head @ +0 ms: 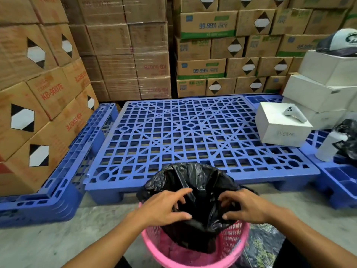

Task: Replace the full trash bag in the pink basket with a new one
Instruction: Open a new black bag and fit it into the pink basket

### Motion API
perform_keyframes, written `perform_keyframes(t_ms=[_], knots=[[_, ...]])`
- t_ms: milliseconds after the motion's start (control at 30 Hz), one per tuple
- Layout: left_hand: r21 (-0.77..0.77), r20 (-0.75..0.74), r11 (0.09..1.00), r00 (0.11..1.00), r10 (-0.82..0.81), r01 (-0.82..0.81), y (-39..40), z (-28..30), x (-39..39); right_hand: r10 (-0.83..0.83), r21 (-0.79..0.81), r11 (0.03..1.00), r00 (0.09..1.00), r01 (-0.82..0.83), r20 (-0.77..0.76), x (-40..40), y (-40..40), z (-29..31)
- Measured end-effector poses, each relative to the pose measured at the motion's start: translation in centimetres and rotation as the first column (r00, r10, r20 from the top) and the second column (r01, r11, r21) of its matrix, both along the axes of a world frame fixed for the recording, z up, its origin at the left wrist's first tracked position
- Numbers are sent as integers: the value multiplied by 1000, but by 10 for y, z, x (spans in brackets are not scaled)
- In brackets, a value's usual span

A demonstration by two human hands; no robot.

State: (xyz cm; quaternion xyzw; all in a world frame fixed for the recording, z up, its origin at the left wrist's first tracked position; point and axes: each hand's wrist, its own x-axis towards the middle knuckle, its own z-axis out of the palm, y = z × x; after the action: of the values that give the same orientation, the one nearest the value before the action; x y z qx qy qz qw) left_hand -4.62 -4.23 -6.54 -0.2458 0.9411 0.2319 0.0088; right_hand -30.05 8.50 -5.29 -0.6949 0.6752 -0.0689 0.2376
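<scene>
A pink mesh basket (234, 237) stands on the concrete floor at the bottom centre. A black trash bag (193, 180) hangs into it, its top bunched up and rising above the rim. My left hand (166, 206) pinches the bag's left side, fingers curled into the plastic. My right hand (244, 206) grips the bag's right side the same way. The bag's lower part shows through the basket's open top; whether anything is inside it is hidden.
A blue plastic pallet (185, 132) lies just beyond the basket. Stacked cardboard boxes (123, 51) wall in the back and left. At right sit white boxes (280, 126) with a white controller (294, 113), a cap (342, 42), a white roll (328, 149) and black bags (347, 144).
</scene>
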Motion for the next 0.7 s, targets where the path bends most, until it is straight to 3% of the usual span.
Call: perform_keyframes(t_ms=[233,400,700], knots=[[51,20,999,1000,-20,19,27,-8,24,15,80,997,1000,-17,22,4,41,1],[14,-31,1000,999,-7,8,43,-12,35,-30,-12,999,997,30,-76,9,58,-7],[-168,-148,980,980,-132,107,58,-39,65,-83,-168,983,995,74,-48,32,91,-27]])
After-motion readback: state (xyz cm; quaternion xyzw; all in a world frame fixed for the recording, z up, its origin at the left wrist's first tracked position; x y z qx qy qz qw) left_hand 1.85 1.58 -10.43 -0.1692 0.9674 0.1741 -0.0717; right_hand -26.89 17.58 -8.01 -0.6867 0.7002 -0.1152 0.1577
